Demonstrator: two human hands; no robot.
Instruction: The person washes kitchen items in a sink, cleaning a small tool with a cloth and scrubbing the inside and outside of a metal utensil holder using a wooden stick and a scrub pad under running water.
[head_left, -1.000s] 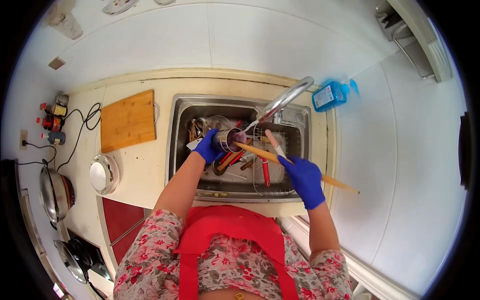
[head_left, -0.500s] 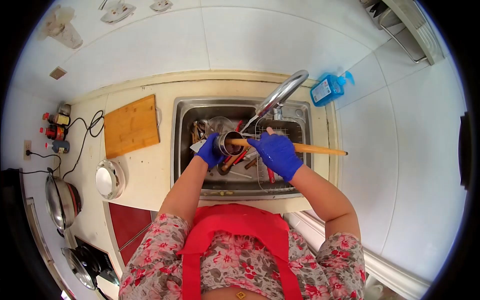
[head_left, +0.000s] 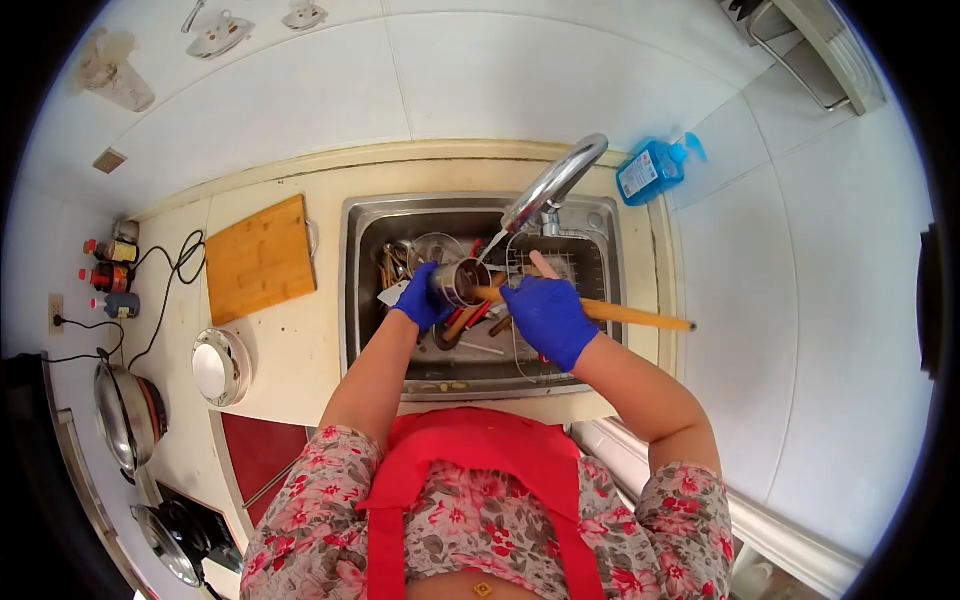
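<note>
My left hand (head_left: 423,298), in a blue glove, is wrapped round a metal cup (head_left: 457,284) tilted with its mouth to the right. Water from the faucet (head_left: 556,185) runs down at the cup's mouth. My right hand (head_left: 551,318), also gloved in blue, grips a long wooden stick (head_left: 635,315); its left end is at the opening of the cup. Below both hands lies the steel sink (head_left: 354,300), holding several utensils, some with red handles, and a wire rack (head_left: 590,268) on its right side.
A wooden cutting board (head_left: 260,260) and stacked bowls (head_left: 221,367) lie on the counter left of the sink. A blue soap bottle (head_left: 650,172) stands at the back right. Farther left are several small bottles (head_left: 115,276), a black cord and a lidded pot (head_left: 128,415).
Over the last second my right hand moved left along the stick, closer to the cup. The stick went deeper into the cup, then drew back slightly. My left hand kept its hold.
</note>
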